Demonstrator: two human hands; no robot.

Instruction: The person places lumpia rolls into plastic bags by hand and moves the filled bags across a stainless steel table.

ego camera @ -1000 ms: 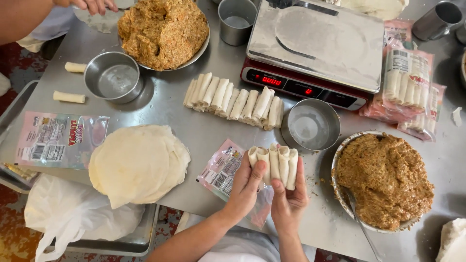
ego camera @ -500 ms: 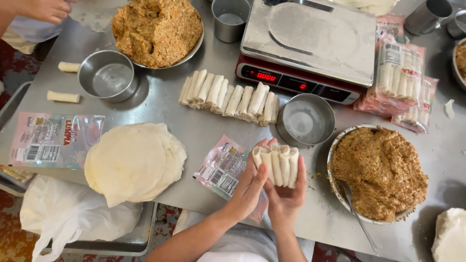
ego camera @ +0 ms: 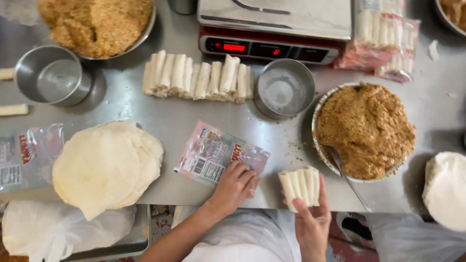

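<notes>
**Rolls pass to one hand as the other drops to the flat bag**

The bundle of spring rolls [ego camera: 300, 187], four or so pale wrapped cylinders side by side, now sits in the right hand [ego camera: 310, 221] alone, fingers curled round its lower end and holding it upright just off the table edge. A moment ago both hands cupped that bundle together; the left hand [ego camera: 234, 184] has since let go and come down flat, fingers spread, on the printed plastic bag [ego camera: 213, 155] lying just to its own side of the rolls. Bag and bundle are near each other but apart, so the rolls look ready to go into packaging.

Beyond the right hand stands a bowl of brown filling [ego camera: 366, 131] with a spoon in it. Ahead of both hands sit a small steel cup [ego camera: 284, 90], a row of finished rolls [ego camera: 199, 77] and a red scale [ego camera: 274, 29]. Out past the left hand lies a stack of round wrappers [ego camera: 104, 165].
</notes>
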